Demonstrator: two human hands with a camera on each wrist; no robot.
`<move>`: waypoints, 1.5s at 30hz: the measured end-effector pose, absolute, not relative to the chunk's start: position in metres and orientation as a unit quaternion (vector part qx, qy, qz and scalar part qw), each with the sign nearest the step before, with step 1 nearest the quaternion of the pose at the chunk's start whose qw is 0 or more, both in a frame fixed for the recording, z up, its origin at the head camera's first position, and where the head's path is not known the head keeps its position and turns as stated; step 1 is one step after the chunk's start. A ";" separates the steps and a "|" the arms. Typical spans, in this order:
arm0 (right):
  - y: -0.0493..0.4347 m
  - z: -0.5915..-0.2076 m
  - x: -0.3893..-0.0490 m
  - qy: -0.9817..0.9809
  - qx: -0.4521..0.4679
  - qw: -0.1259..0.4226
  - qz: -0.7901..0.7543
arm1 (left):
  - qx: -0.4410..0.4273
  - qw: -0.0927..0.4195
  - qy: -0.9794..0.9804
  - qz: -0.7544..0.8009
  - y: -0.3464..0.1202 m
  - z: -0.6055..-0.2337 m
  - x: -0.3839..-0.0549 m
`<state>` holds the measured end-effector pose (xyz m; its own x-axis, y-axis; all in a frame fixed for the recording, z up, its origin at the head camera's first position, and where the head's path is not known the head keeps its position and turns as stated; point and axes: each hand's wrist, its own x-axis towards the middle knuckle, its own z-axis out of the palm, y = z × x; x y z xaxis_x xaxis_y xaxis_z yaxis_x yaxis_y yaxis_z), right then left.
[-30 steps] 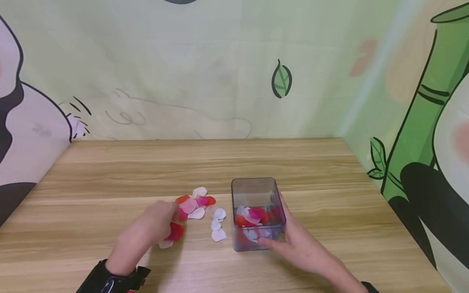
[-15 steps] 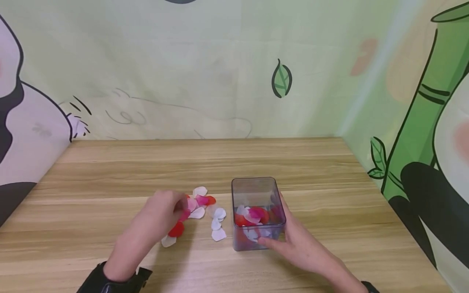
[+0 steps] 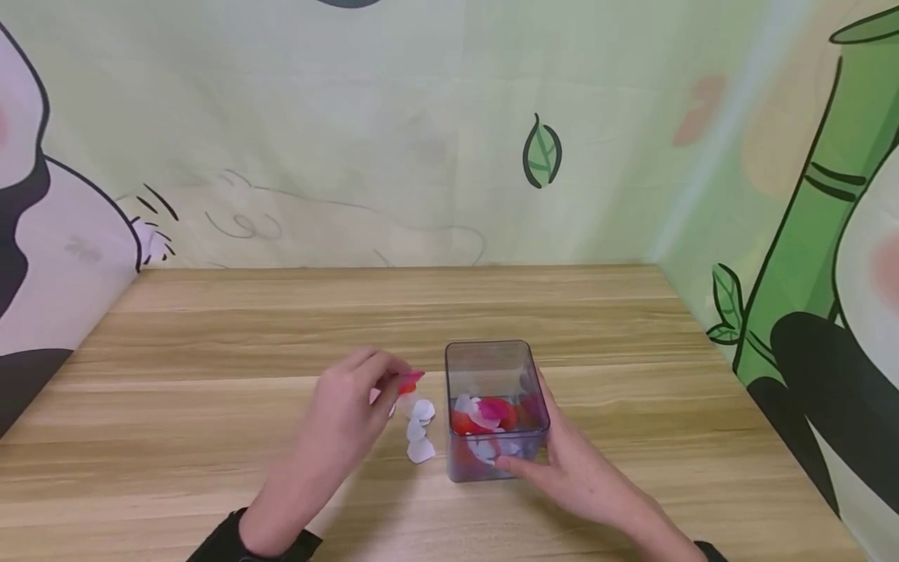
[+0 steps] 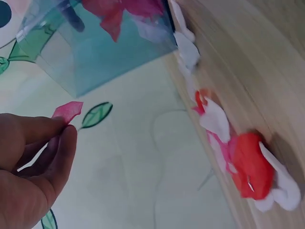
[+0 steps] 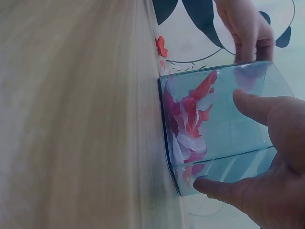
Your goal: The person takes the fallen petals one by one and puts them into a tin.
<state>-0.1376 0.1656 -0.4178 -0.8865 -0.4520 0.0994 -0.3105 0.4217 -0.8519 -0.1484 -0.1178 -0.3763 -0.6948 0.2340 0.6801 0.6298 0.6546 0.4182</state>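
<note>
My left hand [image 3: 344,414] pinches a pink petal [image 4: 68,111] between thumb and fingertips, raised off the table and left of the box. A clear, bluish-grey plastic box [image 3: 488,367] stands upright with its top uncovered. Red, pink and white petals [image 3: 495,412] lie heaped in its bottom. My right hand [image 3: 586,476] grips the box from the right, thumb on the near side and fingers around the far right side. Between left hand and box lie several white petals [image 3: 420,449]. The left hand hides other petals in the head view; the left wrist view shows a red petal [image 4: 252,164] among them.
The wooden tabletop [image 3: 246,328] extends around the hands and box. Behind it hangs a pale green cloth backdrop [image 3: 337,140] printed with pandas, bamboo and leaves, which also closes off both sides.
My left hand has picked up a pink petal and moved right and slightly away, toward the box. The right hand and the box have stayed put.
</note>
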 end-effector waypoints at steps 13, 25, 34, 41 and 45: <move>0.166 -0.418 -0.138 0.829 -0.243 0.068 -0.499 | -0.319 0.367 -0.782 -0.391 -0.085 -0.371 -0.134; 0.167 -0.416 -0.137 0.816 -0.260 0.065 -0.512 | -0.346 0.319 -0.795 -0.383 -0.077 -0.375 -0.132; 0.167 -0.418 -0.138 0.820 -0.263 0.057 -0.505 | -0.353 0.306 -0.799 -0.378 -0.080 -0.379 -0.135; 0.167 -0.418 -0.138 0.829 -0.252 0.056 -0.496 | -0.327 0.313 -0.813 -0.366 -0.090 -0.376 -0.139; 0.167 -0.418 -0.137 0.836 -0.247 0.055 -0.488 | -0.274 0.282 -0.857 -0.332 -0.105 -0.370 -0.143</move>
<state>-0.1371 0.1669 -0.4177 -0.8719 -0.4664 0.1492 -0.3593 0.4024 -0.8420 -0.1432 -0.1049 -0.3703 -0.6902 0.2829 0.6661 0.6578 0.6288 0.4146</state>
